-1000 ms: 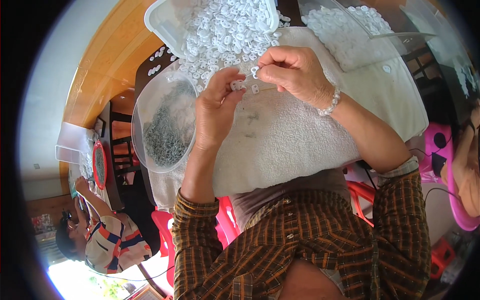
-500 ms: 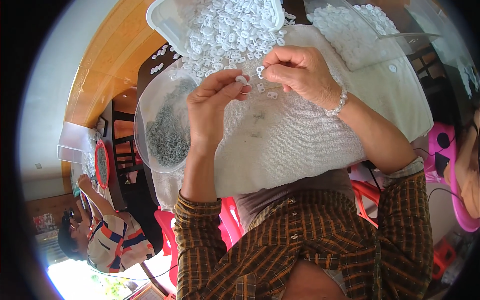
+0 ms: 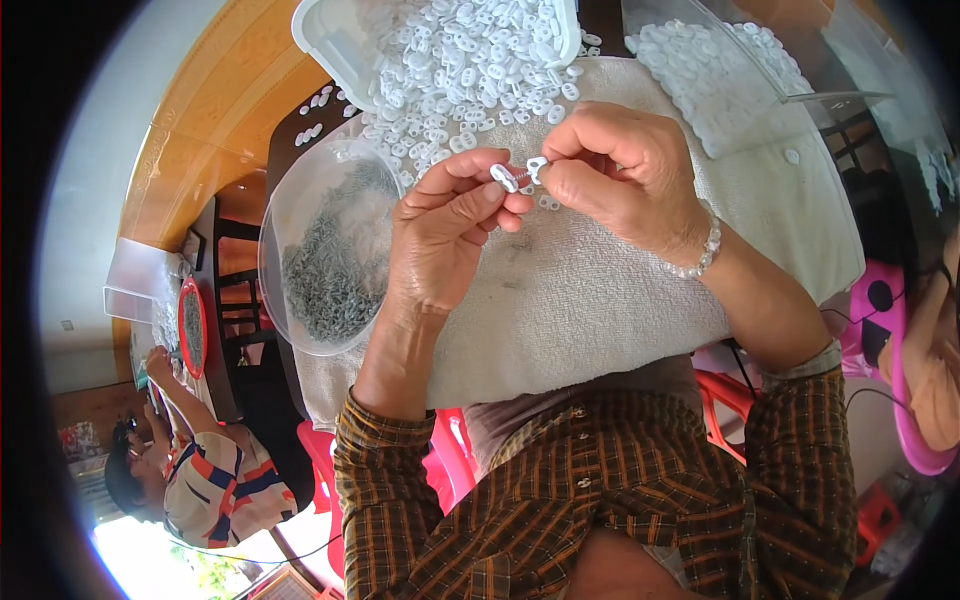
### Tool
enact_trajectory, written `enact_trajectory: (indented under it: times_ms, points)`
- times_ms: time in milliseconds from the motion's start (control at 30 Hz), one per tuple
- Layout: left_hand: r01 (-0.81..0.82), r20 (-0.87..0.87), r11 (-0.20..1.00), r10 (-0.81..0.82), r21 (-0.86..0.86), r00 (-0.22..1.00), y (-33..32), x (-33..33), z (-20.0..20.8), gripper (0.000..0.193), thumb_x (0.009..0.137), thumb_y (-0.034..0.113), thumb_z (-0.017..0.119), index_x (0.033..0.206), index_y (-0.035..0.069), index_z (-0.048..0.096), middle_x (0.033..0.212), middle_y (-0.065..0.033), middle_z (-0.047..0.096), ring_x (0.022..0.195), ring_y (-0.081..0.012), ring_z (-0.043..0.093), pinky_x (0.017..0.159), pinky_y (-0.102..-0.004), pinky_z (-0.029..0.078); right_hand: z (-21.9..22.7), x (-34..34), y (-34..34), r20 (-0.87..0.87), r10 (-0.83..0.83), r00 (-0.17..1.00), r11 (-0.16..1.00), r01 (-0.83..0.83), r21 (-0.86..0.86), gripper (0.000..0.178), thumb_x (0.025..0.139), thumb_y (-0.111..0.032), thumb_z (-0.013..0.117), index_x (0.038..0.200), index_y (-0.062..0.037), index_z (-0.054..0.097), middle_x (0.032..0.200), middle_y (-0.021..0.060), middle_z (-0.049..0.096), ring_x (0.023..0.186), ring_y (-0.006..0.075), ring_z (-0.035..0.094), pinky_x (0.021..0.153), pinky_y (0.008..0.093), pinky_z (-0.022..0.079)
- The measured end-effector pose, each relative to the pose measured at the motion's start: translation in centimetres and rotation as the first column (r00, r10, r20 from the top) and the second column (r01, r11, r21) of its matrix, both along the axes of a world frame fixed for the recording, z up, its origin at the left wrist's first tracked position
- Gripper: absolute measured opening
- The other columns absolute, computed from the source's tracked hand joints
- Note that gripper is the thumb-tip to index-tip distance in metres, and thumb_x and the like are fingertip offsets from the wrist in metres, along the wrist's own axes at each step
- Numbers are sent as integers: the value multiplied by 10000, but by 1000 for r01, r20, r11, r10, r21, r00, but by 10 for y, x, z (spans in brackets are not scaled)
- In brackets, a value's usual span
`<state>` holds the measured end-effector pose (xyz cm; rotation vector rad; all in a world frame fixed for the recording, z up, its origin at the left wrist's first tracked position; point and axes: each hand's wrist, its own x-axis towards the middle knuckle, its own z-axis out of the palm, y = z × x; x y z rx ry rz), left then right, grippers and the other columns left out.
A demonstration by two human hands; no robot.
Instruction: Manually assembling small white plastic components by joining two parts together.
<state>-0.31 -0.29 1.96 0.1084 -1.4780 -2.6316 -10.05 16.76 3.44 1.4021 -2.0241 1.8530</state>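
Observation:
My left hand point(image 3: 445, 215) pinches a small white oval plastic piece with two holes point(image 3: 504, 178) between thumb and fingers. A second white two-holed piece point(image 3: 537, 168) sits in the fingertips of my right hand point(image 3: 625, 175), which wears a beaded bracelet point(image 3: 706, 245). Between the two pieces a thin metal spring point(image 3: 520, 177) shows, with the pieces close but apart. Both hands are above a pale towel point(image 3: 590, 285) on the table. Just under the fingers lies a loose white piece point(image 3: 549, 202), partly hidden.
White pieces point(image 3: 465, 75) spill from a white tub point(image 3: 335, 50) at the far side. On the left, a clear round tub point(image 3: 272, 260) holds many grey springs. A clear box point(image 3: 700, 140) of white pieces stands far right. Another person point(image 3: 215, 470) works at the left.
My hands have come together, bringing the two white pieces close with the spring between them. My left hand moved right; my right hand lowered slightly.

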Motion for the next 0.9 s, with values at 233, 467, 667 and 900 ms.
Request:
enact_trajectory:
  times_ms: [233,467,667,900]
  points:
    - [-29,20,997,31,-72,999,2,2,3,233,874,-40,539,1101,-21,591,940,-113,643,814,-197,647,687,-274,529,2,1,-3,-52,-67,996,998,67,2,82,707,-57,650,677,-24,581,598,52,573,507,139,553,468,268,428]
    - [-30,-16,995,29,-92,999,3,4,3,214,867,-32,555,1076,-16,598,962,-112,637,819,-197,636,703,-280,524,-1,0,-2,-179,-40,983,999,41,3,58,716,18,644,731,-11,596,651,1,544,520,44,472,451,206,350]
    - [-40,-48,996,36,-83,998,3,3,3,191,859,-55,564,1044,-38,606,967,-135,646,831,-211,653,705,-293,539,-1,0,-3,-255,-62,965,998,56,-30,76,690,35,648,718,-16,599,638,6,542,461,40,437,408,208,318]
    - [-64,-50,992,58,-110,997,5,3,4,185,855,-48,575,1036,-45,609,952,-134,649,817,-209,654,700,-293,536,-2,0,-4,-269,-72,960,997,65,-37,80,681,39,641,706,-21,594,619,10,528,457,46,431,406,215,314]
